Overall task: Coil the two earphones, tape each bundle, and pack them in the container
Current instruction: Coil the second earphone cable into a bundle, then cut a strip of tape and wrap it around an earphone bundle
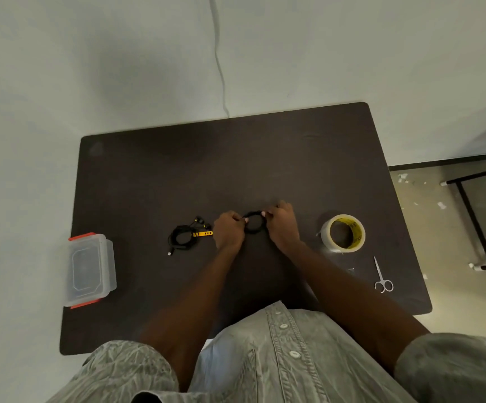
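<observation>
Both hands are on one black earphone coil [254, 223] in the middle of the dark table [294, 158]; the left hand [229, 230] pinches its left side and the right hand [281, 225] pinches its right side, fingers curled in on the cable, so both are grasping it and neither is free. The loop looks round and tidy, held just over or on the table, can't tell which.

The second earphone [184, 237] sits just left of the left hand, loosely bundled with a yellow strap poking out; buds and plug stick out of it, so that one isn't properly wound or taped I'd say.

Here's my worry; the tape roll [343, 234] is off to the right and the scissors [382, 276] nearer the edge, and grabbing either means letting go with one hand; springy cable like this probably pops open the second the pinch loosens, and then it's rewinding time. One-handed taping could also stick the tape to itself or catch a stray loop; a fat lopsided bundle might not sit nicely in the plastic box [90, 267] at the far left edge, which has its lid on and hangs close to the table's side, so a careless elbow could knock it off.
</observation>
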A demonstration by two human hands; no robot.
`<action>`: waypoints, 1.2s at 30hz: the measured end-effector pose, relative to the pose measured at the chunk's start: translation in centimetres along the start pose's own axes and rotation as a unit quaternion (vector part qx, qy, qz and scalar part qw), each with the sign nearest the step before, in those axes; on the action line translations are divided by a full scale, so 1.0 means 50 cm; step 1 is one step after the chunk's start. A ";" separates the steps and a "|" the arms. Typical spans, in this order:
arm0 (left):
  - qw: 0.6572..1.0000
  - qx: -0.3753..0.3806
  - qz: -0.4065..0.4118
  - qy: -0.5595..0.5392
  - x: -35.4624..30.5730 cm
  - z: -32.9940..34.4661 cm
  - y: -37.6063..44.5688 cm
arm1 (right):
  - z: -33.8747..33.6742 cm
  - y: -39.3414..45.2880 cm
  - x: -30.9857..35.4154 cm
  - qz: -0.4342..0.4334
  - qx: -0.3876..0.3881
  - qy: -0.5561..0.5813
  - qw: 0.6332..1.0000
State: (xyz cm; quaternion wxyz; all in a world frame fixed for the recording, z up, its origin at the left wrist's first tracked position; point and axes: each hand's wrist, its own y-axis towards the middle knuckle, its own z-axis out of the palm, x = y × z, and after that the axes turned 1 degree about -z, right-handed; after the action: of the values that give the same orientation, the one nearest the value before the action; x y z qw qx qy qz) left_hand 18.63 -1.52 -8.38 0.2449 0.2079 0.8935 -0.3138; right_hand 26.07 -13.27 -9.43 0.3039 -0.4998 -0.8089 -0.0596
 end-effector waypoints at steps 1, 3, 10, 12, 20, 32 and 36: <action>1.000 0.003 0.002 -0.008 0.002 -0.003 0.001 | 0.002 -0.005 0.000 0.000 0.004 -0.003 1.000; 1.000 0.008 0.006 -0.021 0.001 -0.009 0.001 | 0.002 -0.013 -0.004 -0.011 0.009 -0.018 1.000; 0.999 0.034 0.037 -0.010 0.013 -0.041 -0.020 | -0.026 -0.046 0.019 -0.001 0.022 -0.002 1.000; 0.998 0.038 0.044 -0.006 0.021 -0.052 -0.027 | -0.039 -0.063 0.024 0.005 0.004 0.014 1.000; 0.989 0.033 0.144 0.005 0.059 -0.086 -0.082 | -0.056 -0.169 0.020 0.036 -0.070 0.023 0.997; 0.986 0.085 0.122 -0.078 0.053 -0.034 -0.174 | -0.157 -0.223 -0.050 0.042 -0.194 0.061 0.978; 0.985 0.098 0.102 -0.104 0.014 0.013 -0.219 | -0.216 -0.204 -0.115 0.081 -0.211 0.080 0.971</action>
State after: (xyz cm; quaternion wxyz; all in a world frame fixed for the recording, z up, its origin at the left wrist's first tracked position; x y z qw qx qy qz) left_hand 12.53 -9.64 -4.19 0.3459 0.2866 0.8023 -0.3931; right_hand 23.94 -27.08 -1.74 0.2588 -0.6102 -0.7080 -0.2438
